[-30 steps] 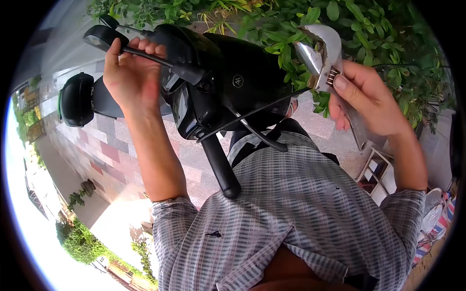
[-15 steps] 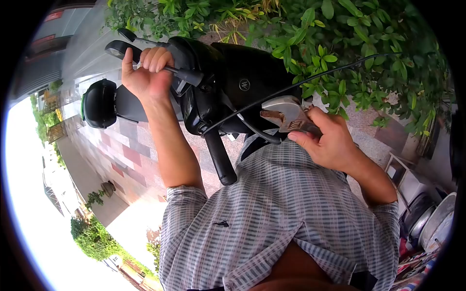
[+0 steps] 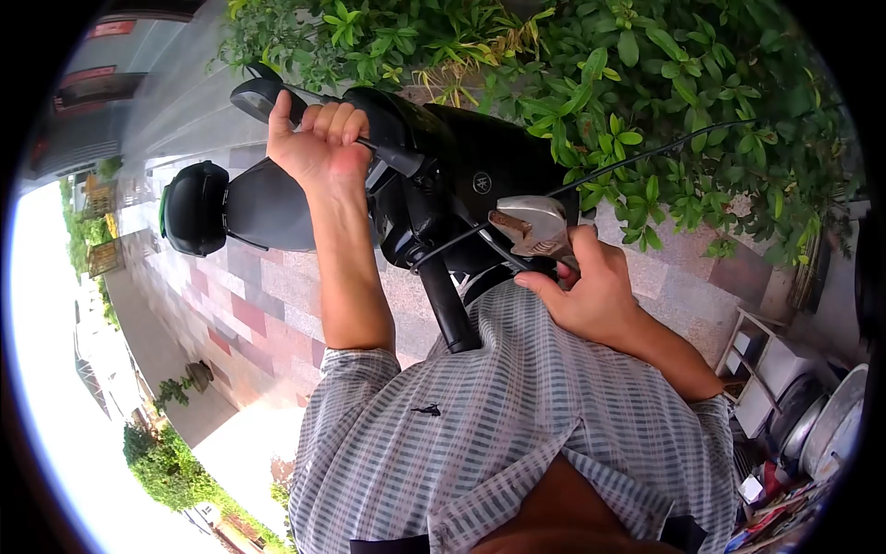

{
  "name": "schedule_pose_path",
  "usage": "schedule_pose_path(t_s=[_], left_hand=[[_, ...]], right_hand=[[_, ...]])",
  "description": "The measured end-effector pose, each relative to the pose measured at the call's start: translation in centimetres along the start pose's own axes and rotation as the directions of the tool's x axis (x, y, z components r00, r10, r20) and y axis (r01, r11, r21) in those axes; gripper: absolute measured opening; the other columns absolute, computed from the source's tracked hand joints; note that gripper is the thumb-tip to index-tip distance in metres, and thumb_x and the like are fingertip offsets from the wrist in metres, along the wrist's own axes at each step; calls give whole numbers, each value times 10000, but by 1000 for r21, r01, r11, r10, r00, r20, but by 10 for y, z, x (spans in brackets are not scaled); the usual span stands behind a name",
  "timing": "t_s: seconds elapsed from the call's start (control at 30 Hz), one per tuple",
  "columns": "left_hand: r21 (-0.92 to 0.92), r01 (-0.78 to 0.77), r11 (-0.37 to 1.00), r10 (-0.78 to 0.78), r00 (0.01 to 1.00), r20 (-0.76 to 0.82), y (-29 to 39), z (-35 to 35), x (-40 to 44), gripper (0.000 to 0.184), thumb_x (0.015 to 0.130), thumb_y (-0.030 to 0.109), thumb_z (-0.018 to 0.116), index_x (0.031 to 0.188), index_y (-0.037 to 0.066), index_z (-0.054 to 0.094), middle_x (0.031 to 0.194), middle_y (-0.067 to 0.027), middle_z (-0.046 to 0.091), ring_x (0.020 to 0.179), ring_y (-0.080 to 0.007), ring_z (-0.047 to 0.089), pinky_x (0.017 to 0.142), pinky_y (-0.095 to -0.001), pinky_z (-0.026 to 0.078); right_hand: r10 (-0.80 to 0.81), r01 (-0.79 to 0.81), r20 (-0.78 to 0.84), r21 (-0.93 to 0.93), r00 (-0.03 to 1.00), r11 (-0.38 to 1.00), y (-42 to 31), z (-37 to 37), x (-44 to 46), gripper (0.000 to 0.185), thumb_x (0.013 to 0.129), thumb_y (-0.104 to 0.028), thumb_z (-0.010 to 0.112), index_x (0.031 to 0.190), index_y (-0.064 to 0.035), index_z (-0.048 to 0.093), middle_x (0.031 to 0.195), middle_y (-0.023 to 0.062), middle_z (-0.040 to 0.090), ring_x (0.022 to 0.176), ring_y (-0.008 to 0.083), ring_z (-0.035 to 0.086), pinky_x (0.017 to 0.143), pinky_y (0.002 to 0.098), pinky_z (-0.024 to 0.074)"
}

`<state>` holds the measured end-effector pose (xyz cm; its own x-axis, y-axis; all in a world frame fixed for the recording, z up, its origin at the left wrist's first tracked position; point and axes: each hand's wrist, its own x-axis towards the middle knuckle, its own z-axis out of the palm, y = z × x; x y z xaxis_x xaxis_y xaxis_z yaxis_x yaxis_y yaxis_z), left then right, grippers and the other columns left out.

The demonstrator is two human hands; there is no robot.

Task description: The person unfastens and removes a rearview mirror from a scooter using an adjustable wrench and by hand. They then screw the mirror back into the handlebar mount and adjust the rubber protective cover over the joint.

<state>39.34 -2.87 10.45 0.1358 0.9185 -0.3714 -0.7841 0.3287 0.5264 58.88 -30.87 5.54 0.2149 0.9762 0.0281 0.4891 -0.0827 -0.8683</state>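
Note:
My left hand (image 3: 325,152) is closed round the stem of a scooter mirror (image 3: 257,100), palm turned up towards the camera. In my right hand (image 3: 595,291) is a metal adjustable wrench (image 3: 537,226) with rust-brown patches on its jaw. The wrench head lies over the front of the black scooter (image 3: 484,143), close to the brake lever (image 3: 503,249); whether they touch, I cannot tell. My right thumb is near the lever's tip. A black rubber handlebar grip (image 3: 448,309) points down towards my shirt, between my two arms. Most of the wrench handle is hidden by my right hand.
A thin black cable (image 3: 646,157) runs from the handlebar to the leafy bushes (image 3: 683,102). The scooter's seat (image 3: 269,208) and rear box (image 3: 194,208) are at the left, above paving (image 3: 245,314). At the lower right are a metal rack (image 3: 752,346) and round pans (image 3: 831,425).
My right hand has brought the wrench down and left from beside the bushes to the scooter's front. My left hand stays on the mirror stem. The view has shifted, with more of the lower-right items showing.

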Motion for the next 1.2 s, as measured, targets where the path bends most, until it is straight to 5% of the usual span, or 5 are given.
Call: schedule_pose_path(t_s=[0.53,0.73,0.83,0.93,1.2], left_hand=[[2,-96,995,96,992,-79,-4,2,-3,444,874,196,676,618,173,314,548,53,201,474,-118,159,454,-299,159],[-77,3,997,1,999,54,1,-6,-1,419,866,139,662,619,148,324,571,40,250,493,-118,212,499,-301,219],[-71,28,997,-15,985,175,2,-15,-1,364,893,155,660,666,141,375,589,33,276,515,-119,245,508,-296,256],[103,-77,992,67,993,96,0,-13,-7,247,910,165,652,788,93,450,674,-10,364,594,-138,329,577,-312,318],[294,-112,949,126,992,-28,5,-46,-28,320,953,164,636,1158,-72,571,1045,-196,652,942,-296,660,852,-440,555]], right_hand=[[-53,56,36,-112,998,992,-11,-1,7,460,812,-271,855,950,-10,501,679,123,639,564,302,654,514,422,501],[-32,38,62,-98,998,994,-10,-2,6,472,818,-302,858,954,-3,518,691,123,651,581,281,677,515,408,517],[-16,24,98,-81,995,996,-8,-4,6,486,828,-329,859,967,13,543,686,119,657,571,255,682,507,374,522],[40,-26,159,-90,987,996,-14,-26,11,502,836,-363,857,976,21,565,659,102,649,552,230,676,501,343,525],[-149,146,29,83,988,986,-17,-54,32,247,936,-142,760,977,15,575,715,123,664,572,208,650,546,314,495]])
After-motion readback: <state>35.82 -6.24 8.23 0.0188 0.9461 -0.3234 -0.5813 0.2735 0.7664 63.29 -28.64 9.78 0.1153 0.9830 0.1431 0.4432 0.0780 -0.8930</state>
